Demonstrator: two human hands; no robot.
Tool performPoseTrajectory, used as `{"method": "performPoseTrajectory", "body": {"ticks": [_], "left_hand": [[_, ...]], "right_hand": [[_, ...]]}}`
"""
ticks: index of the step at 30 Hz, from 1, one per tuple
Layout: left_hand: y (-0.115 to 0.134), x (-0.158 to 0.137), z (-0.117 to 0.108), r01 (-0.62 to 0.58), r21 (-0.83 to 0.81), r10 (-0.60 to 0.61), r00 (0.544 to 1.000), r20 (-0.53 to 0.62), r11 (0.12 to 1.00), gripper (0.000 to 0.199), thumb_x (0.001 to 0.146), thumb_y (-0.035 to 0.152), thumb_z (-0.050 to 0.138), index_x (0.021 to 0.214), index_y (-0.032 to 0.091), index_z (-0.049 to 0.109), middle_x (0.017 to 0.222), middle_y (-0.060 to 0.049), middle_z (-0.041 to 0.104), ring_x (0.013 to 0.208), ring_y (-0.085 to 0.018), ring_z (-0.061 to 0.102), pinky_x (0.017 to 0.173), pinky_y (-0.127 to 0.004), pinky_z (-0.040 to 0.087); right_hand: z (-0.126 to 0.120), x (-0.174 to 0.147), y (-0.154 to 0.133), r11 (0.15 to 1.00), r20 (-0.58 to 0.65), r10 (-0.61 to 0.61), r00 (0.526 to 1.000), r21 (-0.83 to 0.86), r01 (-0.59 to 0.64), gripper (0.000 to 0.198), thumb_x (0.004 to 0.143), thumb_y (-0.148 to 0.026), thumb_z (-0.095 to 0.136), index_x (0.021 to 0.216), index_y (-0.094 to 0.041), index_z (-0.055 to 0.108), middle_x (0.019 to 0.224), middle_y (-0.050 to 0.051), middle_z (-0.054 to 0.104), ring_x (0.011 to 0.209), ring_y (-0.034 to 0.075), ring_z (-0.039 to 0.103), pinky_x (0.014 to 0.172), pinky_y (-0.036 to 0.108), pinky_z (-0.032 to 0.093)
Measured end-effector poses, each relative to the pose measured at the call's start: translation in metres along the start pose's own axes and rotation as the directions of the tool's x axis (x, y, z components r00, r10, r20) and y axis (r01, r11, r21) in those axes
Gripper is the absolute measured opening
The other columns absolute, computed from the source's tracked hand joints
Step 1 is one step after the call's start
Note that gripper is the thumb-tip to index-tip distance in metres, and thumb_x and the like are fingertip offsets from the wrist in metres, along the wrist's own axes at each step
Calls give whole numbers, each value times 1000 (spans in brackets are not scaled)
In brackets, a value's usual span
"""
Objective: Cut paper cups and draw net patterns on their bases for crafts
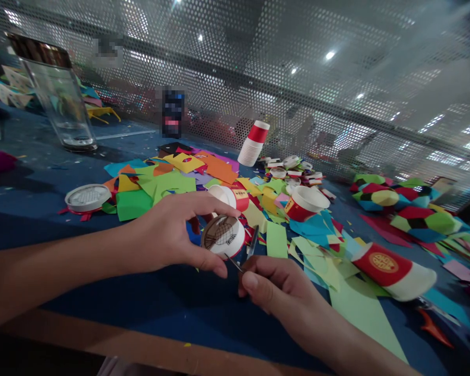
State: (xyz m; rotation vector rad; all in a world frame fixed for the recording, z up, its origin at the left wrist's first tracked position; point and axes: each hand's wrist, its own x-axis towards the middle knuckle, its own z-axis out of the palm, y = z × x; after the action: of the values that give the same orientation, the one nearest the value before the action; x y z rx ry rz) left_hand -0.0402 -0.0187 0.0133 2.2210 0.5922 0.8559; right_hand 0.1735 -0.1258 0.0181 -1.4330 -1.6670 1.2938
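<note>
My left hand grips a short white paper cup bottom, its printed round base turned toward me and a bit of red at its edge. In my right hand is a pair of scissors with the blades parted, one tip beside the rim of the cup bottom. My fingers cover the scissors' handles. Just behind lie a red and white paper cup on its side and a cut-down cup.
Colored paper scraps spread across the blue table. A glass bottle stands at left, a cup stack behind. Right are a fallen cup, orange-handled scissors and paper balls. Perforated metal panels rise behind.
</note>
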Motion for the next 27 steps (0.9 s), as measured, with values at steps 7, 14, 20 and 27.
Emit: {"method": "performPoseTrajectory", "body": {"ticks": [7, 14, 20, 27], "left_hand": [[-1, -1, 2, 41, -82, -39, 999, 30, 996, 65, 62, 57, 90, 119, 32, 70, 113, -1, 70, 94, -22, 64, 81, -31, 49], [-1, -1, 4, 80, -95, -76, 996, 44, 992, 67, 61, 56, 91, 120, 32, 70, 111, -1, 69, 90, -21, 63, 76, -30, 50], [0, 1, 5, 117, -140, -110, 992, 54, 983, 66, 59, 53, 93, 117, 31, 71, 105, 0, 69, 83, -18, 62, 73, -29, 48], [2, 1, 4, 122, -120, -117, 992, 47, 985, 67, 58, 51, 94, 117, 31, 71, 107, 0, 71, 85, -19, 62, 73, -28, 48]], "right_hand": [[-1, -3, 3, 1000, 10, 11, 1000, 19, -11, 63, 83, -80, 57, 72, -17, 63, 57, -5, 42, 49, 9, 33, 43, 25, 19], [0, -2, 1, 1000, -6, 15, 1000, -10, -15, 65, 82, -82, 56, 70, -18, 61, 57, -5, 42, 51, 9, 32, 47, 27, 22], [2, -1, 0, 1000, -21, -7, 1000, -3, 7, 65, 81, -82, 56, 67, -19, 58, 57, -5, 41, 52, 9, 31, 48, 27, 23], [2, -3, -1, 1000, -25, -21, 999, -19, 20, 63, 83, -79, 56, 69, -18, 61, 55, -6, 40, 50, 9, 30, 47, 27, 22]]}}
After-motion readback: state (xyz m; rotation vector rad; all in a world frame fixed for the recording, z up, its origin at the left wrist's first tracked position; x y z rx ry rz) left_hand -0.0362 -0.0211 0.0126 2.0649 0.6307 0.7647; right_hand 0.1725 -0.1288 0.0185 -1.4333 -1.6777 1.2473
